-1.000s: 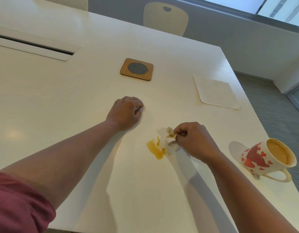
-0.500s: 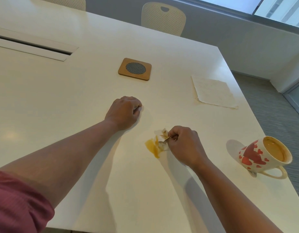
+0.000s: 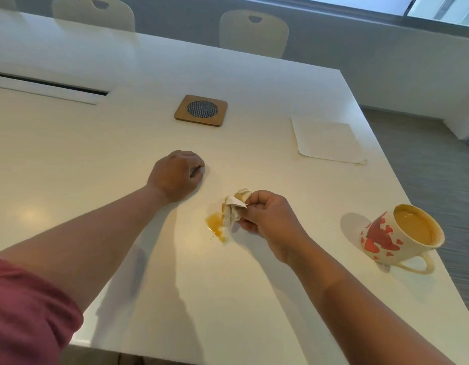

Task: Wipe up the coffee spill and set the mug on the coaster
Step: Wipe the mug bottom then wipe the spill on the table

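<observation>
A brown coffee spill (image 3: 216,225) lies on the white table (image 3: 96,159) near its middle. My right hand (image 3: 267,216) grips a crumpled, coffee-stained paper towel (image 3: 234,206) at the spill's right edge. My left hand (image 3: 176,175) rests as a closed fist on the table, up and to the left of the spill. A cream mug with red hearts (image 3: 394,235), full of coffee, stands near the right table edge with its handle toward me. The square wooden coaster (image 3: 201,110) with a dark mesh centre sits farther back.
A flat unfolded paper napkin (image 3: 327,140) lies at the back right of the table. A long cable slot (image 3: 48,86) runs along the left. Two pale chairs (image 3: 254,32) stand behind the far edge. The table's right edge drops to grey carpet.
My right hand has shifted the paper towel a little over the spill, and the puddle looks smaller. My left fist stays put. The mug has not moved.
</observation>
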### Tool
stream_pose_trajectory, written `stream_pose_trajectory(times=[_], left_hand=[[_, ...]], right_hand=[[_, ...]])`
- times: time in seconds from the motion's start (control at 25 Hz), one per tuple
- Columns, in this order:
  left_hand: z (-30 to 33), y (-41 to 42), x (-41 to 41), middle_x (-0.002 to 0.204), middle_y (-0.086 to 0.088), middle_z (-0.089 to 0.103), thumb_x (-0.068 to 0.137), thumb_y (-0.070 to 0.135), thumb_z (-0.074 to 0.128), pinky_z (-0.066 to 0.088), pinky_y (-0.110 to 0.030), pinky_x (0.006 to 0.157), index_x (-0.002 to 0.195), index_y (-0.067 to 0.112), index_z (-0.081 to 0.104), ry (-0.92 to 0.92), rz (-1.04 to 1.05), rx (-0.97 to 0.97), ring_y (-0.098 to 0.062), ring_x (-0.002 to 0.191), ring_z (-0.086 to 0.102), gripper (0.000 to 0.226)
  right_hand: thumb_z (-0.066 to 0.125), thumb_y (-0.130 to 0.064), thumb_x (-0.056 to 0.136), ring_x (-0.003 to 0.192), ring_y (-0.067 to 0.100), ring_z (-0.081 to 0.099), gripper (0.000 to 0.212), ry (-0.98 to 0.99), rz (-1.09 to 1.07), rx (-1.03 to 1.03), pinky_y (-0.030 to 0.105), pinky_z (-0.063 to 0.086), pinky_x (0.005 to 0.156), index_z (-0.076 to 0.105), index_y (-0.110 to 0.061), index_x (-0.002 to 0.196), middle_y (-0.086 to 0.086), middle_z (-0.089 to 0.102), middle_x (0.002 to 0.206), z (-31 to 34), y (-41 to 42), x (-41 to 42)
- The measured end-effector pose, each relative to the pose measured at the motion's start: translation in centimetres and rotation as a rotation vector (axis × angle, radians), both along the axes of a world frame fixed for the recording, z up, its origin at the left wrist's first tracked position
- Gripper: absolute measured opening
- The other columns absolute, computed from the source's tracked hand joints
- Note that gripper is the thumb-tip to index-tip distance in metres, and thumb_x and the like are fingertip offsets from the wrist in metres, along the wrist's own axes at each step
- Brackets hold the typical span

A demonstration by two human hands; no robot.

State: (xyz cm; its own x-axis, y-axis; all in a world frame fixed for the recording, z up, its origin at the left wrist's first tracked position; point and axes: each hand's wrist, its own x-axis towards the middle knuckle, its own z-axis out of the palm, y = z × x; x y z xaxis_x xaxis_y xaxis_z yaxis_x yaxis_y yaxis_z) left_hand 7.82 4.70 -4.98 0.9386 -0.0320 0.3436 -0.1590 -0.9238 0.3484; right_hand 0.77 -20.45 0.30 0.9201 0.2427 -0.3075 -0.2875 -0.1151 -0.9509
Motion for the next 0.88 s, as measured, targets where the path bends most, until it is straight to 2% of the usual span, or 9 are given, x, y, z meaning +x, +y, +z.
stream_pose_trajectory(times=[0.12,0.24,0.32,0.48,0.64,0.72,0.8,0.88], left_hand=[[0.1,-0.1,0.1,0.106,0.013,0.073,0.093,0.029,0.059,0.047,-0.03,0.076,0.094,0.026,0.073,0.017,0.032,0.019,-0.019,0.1,0.065,0.015],[0.3,-0.3,0.0,0.108,0.016,0.073,0.093,0.031,0.059,0.048,-0.031,0.076,0.094,0.029,0.073,0.023,0.06,0.043,-0.02,0.101,0.066,0.014],[0.6,-0.3,0.2,0.113,0.015,0.073,0.092,0.029,0.061,0.05,-0.033,0.079,0.096,0.03,0.076,0.047,0.069,0.015,-0.022,0.104,0.067,0.015],[2.5,-2.5,0.4,0.103,0.008,0.076,0.086,0.027,0.061,0.043,-0.032,0.072,0.088,0.033,0.077,0.16,0.058,-0.01,-0.026,0.096,0.069,0.017],[3.4,-11.9,-4.2,0.095,0.011,0.074,0.082,0.032,0.059,0.041,-0.028,0.068,0.087,0.032,0.076,0.109,-0.22,-0.033,-0.019,0.084,0.067,0.017],[3.3,-16.8,-7.3,0.094,0.014,0.074,0.081,0.035,0.054,0.048,-0.029,0.068,0.088,0.031,0.075,0.148,-0.408,-0.065,-0.015,0.082,0.067,0.022],[3.0,-21.9,-9.9,0.093,0.015,0.074,0.083,0.034,0.051,0.055,-0.031,0.069,0.09,0.031,0.075,0.193,-0.605,-0.062,-0.009,0.08,0.067,0.025],[2.8,-26.6,-12.0,0.093,0.017,0.072,0.088,0.034,0.05,0.057,-0.031,0.07,0.088,0.032,0.075,0.225,-0.788,-0.039,-0.003,0.079,0.064,0.024]], right_hand=[[0.069,-0.002,0.092,0.076,0.023,0.064,0.009,0.067,-0.004,0.171,0.037,0.055,0.076,0.069,-0.009,0.087,0.012,0.073,0.082,-0.5,-1.6,-0.3],[0.061,0.002,0.096,0.07,0.017,0.064,0.011,0.115,-0.064,0.313,0.026,0.053,0.066,0.066,-0.002,0.104,0.009,0.073,0.083,-0.9,-3.1,-0.8],[0.059,0.003,0.097,0.072,0.015,0.064,0.015,0.114,-0.114,0.372,0.024,0.052,0.066,0.063,-0.001,0.111,0.008,0.072,0.086,-1.2,-4.1,-1.6],[0.058,0.003,0.097,0.078,0.016,0.064,0.016,0.078,-0.247,0.454,0.025,0.05,0.072,0.064,-0.005,0.11,0.007,0.072,0.09,-1.4,-6.7,-4.3],[0.062,-0.001,0.096,0.078,0.015,0.065,0.015,-0.036,-0.357,0.443,0.026,0.048,0.071,0.072,-0.011,0.101,0.007,0.074,0.092,-0.8,-11.2,-7.6],[0.068,-0.009,0.09,0.075,0.014,0.063,0.012,-0.068,-0.422,0.386,0.026,0.047,0.068,0.075,-0.009,0.1,0.008,0.073,0.089,-0.2,-14.3,-9.7],[0.073,-0.017,0.083,0.07,0.016,0.061,0.018,-0.092,-0.51,0.295,0.028,0.046,0.065,0.072,-0.004,0.096,0.009,0.07,0.081,0.4,-18.3,-12.0],[0.074,-0.015,0.079,0.065,0.017,0.058,0.009,-0.116,-0.596,0.238,0.028,0.043,0.06,0.067,-0.009,0.081,0.009,0.067,0.072,0.8,-22.3,-14.1]])
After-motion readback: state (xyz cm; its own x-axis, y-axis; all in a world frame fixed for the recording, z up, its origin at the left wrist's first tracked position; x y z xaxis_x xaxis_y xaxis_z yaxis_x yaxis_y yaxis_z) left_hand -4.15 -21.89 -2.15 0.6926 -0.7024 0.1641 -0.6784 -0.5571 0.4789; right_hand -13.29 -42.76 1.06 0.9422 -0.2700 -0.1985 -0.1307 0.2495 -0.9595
